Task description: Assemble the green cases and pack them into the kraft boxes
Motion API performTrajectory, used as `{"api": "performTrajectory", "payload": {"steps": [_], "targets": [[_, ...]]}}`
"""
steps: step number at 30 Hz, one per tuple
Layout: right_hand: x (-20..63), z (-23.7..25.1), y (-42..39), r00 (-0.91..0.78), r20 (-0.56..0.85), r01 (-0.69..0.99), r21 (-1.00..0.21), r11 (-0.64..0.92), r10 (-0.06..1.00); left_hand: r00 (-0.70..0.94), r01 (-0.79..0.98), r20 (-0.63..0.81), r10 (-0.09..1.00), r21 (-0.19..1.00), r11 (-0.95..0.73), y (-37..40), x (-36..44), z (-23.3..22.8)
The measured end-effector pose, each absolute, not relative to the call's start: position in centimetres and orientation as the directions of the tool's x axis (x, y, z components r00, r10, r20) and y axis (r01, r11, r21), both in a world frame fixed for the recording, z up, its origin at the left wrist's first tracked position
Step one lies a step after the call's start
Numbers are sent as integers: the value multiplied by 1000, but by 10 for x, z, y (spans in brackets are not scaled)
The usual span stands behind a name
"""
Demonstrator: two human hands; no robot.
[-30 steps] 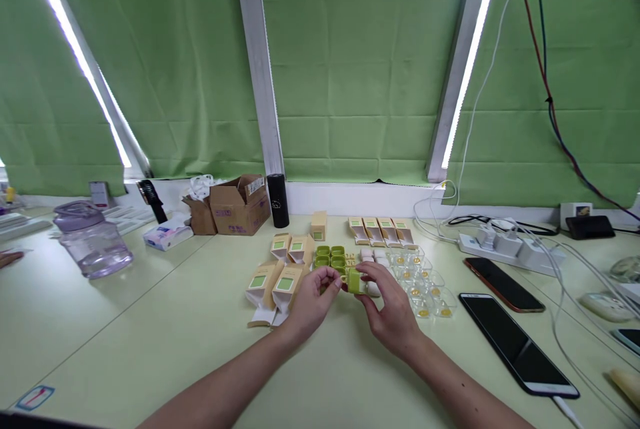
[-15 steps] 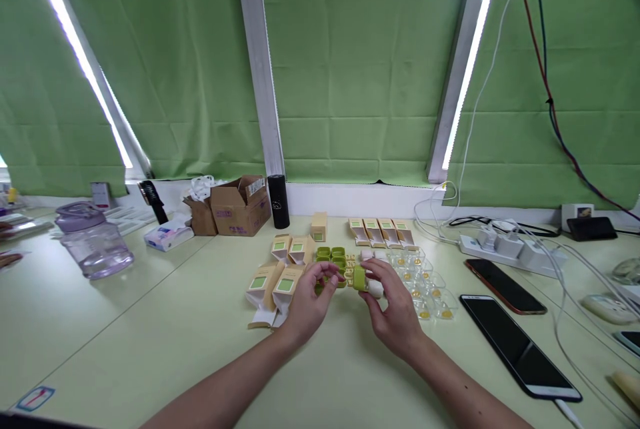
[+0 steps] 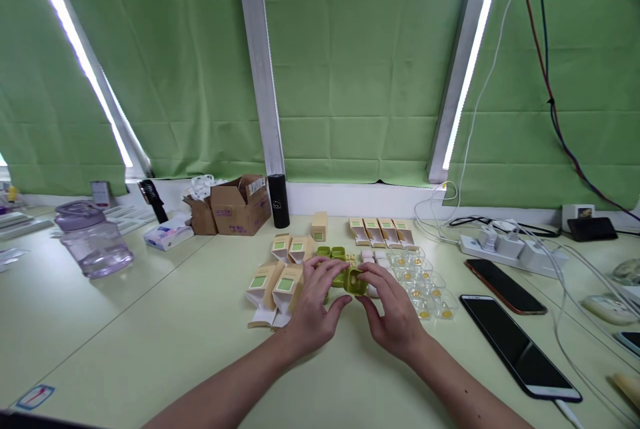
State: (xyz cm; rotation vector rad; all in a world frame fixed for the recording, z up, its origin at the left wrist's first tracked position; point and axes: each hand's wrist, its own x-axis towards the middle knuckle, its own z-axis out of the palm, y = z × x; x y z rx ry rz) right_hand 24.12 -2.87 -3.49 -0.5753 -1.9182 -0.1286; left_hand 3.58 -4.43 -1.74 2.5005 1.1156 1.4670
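Note:
A small, square green plastic cup [image 3: 355, 281] is held just above the table, its hollow side tilted toward me. My right hand [image 3: 393, 305] grips its right side between thumb and fingers. From the left, my left hand [image 3: 320, 302] has its fingertips and thumb at the cup's left edge. Behind them stand more green cups [image 3: 338, 253] and small yellow pieces [image 3: 351, 259], partly covered by my fingers. White rounded parts [image 3: 367, 255] lie behind my right hand. Clear plastic pieces with yellow centres [image 3: 416, 293] sit in rows to its right.
Open cardboard packets [image 3: 263, 285] lie left of my left hand; more packets [image 3: 380, 231] line up behind. Two phones [image 3: 517, 345] and a power strip [image 3: 510, 249] with cables are on the right. A water jug [image 3: 95, 242], tissue pack [image 3: 169, 234], carton [image 3: 240, 207] and black bottle [image 3: 279, 202] stand left.
The green cup has turned so its hollow side faces me. My left hand has moved right to meet it. A person's hand at the far left edge has gone from view.

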Motion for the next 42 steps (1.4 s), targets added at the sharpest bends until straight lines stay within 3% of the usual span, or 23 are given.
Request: {"api": "performTrajectory", "payload": {"steps": [17, 31, 42], "targets": [[238, -27, -31, -393, 878, 511, -39, 859, 273, 252, 549, 759, 600, 399, -735, -40, 36, -22], [238, -26, -32, -362, 890, 497, -68, 865, 278, 240, 539, 757, 608, 417, -732, -39, 35, -24], [237, -25, -31, -386, 893, 519, 3, 855, 231, 231, 525, 778, 584, 406, -748, -41, 37, -22]]}}
